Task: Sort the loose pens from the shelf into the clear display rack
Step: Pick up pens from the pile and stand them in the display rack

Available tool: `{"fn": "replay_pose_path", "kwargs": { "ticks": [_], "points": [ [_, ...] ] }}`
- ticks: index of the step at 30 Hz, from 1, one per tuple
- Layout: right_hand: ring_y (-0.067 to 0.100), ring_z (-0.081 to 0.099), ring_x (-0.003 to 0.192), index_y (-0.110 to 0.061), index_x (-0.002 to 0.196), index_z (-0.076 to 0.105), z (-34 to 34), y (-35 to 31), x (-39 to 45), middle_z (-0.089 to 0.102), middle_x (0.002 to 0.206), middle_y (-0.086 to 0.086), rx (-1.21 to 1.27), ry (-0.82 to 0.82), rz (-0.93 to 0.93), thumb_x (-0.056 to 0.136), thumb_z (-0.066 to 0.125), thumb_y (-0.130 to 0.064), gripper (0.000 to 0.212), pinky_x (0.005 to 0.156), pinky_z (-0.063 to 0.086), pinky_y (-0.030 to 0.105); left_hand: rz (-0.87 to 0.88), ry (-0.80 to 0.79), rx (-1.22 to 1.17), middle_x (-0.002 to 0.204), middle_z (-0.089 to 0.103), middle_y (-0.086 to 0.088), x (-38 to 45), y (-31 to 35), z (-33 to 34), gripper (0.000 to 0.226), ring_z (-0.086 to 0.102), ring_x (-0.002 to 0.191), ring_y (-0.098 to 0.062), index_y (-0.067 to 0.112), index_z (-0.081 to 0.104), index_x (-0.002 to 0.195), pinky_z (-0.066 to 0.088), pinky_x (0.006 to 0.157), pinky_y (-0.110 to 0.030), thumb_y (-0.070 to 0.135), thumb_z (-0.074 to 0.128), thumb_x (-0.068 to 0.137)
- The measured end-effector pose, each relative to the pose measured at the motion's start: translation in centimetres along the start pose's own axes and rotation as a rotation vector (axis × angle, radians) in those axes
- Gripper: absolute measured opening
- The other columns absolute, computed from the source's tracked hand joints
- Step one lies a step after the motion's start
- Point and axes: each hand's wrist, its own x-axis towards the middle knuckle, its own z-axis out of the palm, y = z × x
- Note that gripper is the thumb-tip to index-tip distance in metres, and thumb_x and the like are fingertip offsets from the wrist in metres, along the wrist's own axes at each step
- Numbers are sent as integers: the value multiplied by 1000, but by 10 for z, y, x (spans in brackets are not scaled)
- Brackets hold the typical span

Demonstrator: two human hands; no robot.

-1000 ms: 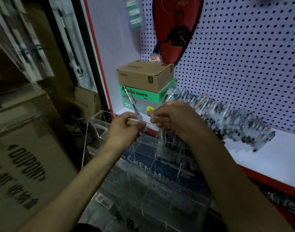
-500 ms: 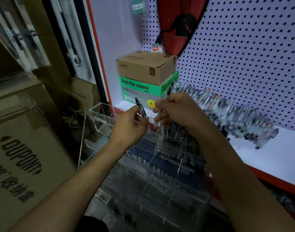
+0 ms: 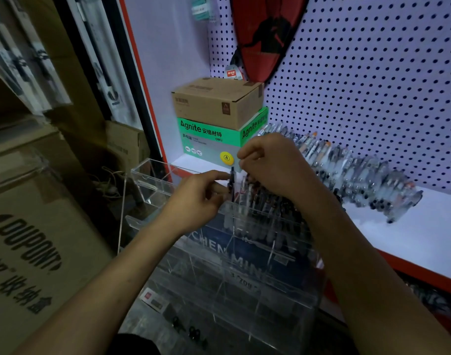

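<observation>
We count one clear display rack (image 3: pixel 219 265), two stacked boxes — a brown carton (image 3: pixel 216 102) on a green Agnite box (image 3: pixel 209 135) — and one long heap of loose pens (image 3: pixel 352 172) on the white shelf (image 3: pixel 424 234), too many and too blurred to number. Our left hand (image 3: pixel 196 198) pinches one dark pen (image 3: pixel 231 184) upright over the rack's upper compartment, fingers curled around it. Our right hand (image 3: pixel 273 162) is curled just beside it above the pens already standing there; whether it holds anything, we cannot tell.
</observation>
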Motion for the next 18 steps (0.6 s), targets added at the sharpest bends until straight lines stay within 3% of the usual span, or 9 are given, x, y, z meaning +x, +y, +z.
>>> {"fn": "replay_pose_path", "kwargs": {
  "ticks": [4, 8, 11, 15, 18],
  "points": [
    [12, 66, 81, -14, 95, 76, -14, 9, -13, 70, 88, -3, -5, 106, -43, 85, 67, -11, 13, 82, 54, 29, 34, 52, 91, 104, 69, 6, -2, 3, 0, 41, 62, 80, -8, 20, 62, 127, 43, 74, -18, 4, 62, 89],
    [1, 65, 77, -14, 93, 75, -25, 22, -30, 70, 85, -7, 35, 173, -74, 86, 69, -12, 9, 76, 52, 13, 80, 226, 59, 93, 65, 11, -4, 11, -5, 29, 61, 75, -7, 18, 69, 115, 48, 71, -22, 5, 63, 89],
    [-7, 62, 77, -19, 92, 74, -36, 34, -47, 65, 80, -18, 64, 211, -63, 87, 71, -14, 8, 75, 49, 5, 126, 329, -11, 98, 67, 13, -8, 26, -9, 29, 61, 76, -4, 21, 68, 114, 49, 67, -15, 7, 64, 89],
    [4, 64, 79, -17, 90, 72, -57, 49, -65, 63, 81, -17, 90, 315, -51, 89, 68, -7, 11, 78, 56, 26, 252, 391, -13, 100, 68, 11, -11, 53, -4, 21, 61, 72, -5, 18, 71, 106, 53, 67, -28, 13, 64, 87],
    [16, 66, 79, -21, 89, 69, -75, 62, -80, 65, 81, -10, 126, 355, 46, 92, 64, -7, 14, 77, 56, 36, 340, 345, -57, 93, 71, 6, -9, 78, 5, 17, 61, 70, -7, 16, 72, 99, 51, 64, -24, 16, 62, 85]
  ]
}}
